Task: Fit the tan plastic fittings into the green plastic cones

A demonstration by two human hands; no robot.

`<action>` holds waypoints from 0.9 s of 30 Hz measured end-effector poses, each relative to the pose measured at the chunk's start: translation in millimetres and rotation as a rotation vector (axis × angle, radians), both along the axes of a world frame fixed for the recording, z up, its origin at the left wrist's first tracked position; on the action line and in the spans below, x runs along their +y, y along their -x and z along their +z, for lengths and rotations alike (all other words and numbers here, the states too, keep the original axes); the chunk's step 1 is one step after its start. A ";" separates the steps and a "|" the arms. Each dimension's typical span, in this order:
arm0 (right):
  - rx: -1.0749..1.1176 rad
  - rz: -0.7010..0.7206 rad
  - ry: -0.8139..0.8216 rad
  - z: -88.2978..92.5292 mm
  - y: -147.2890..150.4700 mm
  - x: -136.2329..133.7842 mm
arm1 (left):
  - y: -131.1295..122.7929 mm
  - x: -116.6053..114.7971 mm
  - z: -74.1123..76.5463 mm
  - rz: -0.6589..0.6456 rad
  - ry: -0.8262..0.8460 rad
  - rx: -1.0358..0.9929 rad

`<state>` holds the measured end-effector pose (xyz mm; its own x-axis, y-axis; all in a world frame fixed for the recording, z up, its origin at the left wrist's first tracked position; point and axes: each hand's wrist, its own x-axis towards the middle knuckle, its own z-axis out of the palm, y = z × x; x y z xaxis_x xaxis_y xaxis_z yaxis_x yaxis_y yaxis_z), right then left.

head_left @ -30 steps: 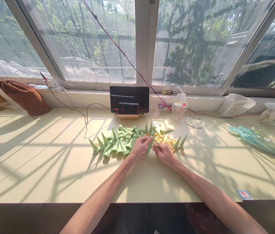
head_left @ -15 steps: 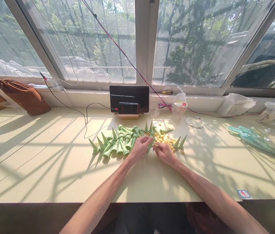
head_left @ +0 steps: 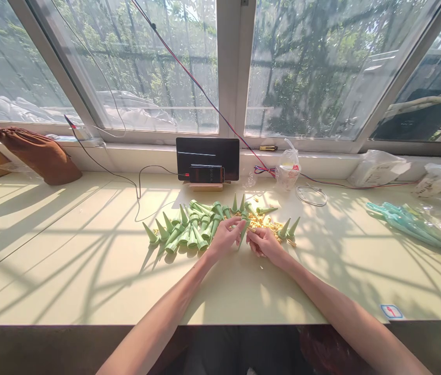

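Between thumb and fingers, my left hand (head_left: 226,237) pinches a green plastic spike (head_left: 244,233), its wide end up and its point slanting down. My right hand (head_left: 264,244) is closed beside that spike, fingers curled; whatever lies within them is hidden. Behind the right hand spreads a pile of small yellow pegs (head_left: 269,223). Many more green spikes (head_left: 192,237) are heaped to the left of my left hand, some lying and some standing point up. A pair of green spikes (head_left: 288,229) stands upright to the right of the pegs.
A dark tablet (head_left: 208,148) with a phone (head_left: 206,174) before it stands at the back. To its right are a plastic cup in a bag (head_left: 288,169) and a coiled cable (head_left: 311,196). Teal plastic items (head_left: 411,226) lie far right; a brown pouch (head_left: 40,156) rests left.
My right hand has shifted slightly, its fingers curling lower beside the spike. The yellow peg seen at its fingertips is no longer clearly visible. The left hand's fingers have straightened somewhat around the spike.
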<state>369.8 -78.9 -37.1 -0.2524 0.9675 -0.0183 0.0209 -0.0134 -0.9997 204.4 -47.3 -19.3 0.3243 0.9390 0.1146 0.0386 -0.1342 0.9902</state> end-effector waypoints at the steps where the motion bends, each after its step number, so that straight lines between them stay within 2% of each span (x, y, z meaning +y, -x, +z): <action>1: 0.051 0.027 0.039 2.0 -0.4 -0.7 | -0.1 0.2 -0.5 0.000 -0.005 0.001; 6: 0.336 0.145 0.156 3.7 -4.8 0.7 | -0.8 1.3 -4.1 -0.008 -0.013 -0.015; 9: 0.403 0.155 0.178 1.0 -7.5 3.6 | -1.8 1.1 -5.1 -0.024 -0.011 -0.042; 21: 0.352 0.154 0.174 7.0 -3.0 -0.2 | -1.5 0.0 -3.0 -0.028 -0.035 -0.061; 27: 0.278 0.141 0.139 2.8 -2.2 1.0 | -0.3 -0.6 -1.7 -0.024 -0.034 -0.056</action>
<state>372.0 -77.9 -34.3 -0.3976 0.9157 -0.0593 -0.2410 -0.1666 -0.9561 204.7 -47.9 -21.0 0.3392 0.9261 0.1653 -0.0206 -0.1684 0.9855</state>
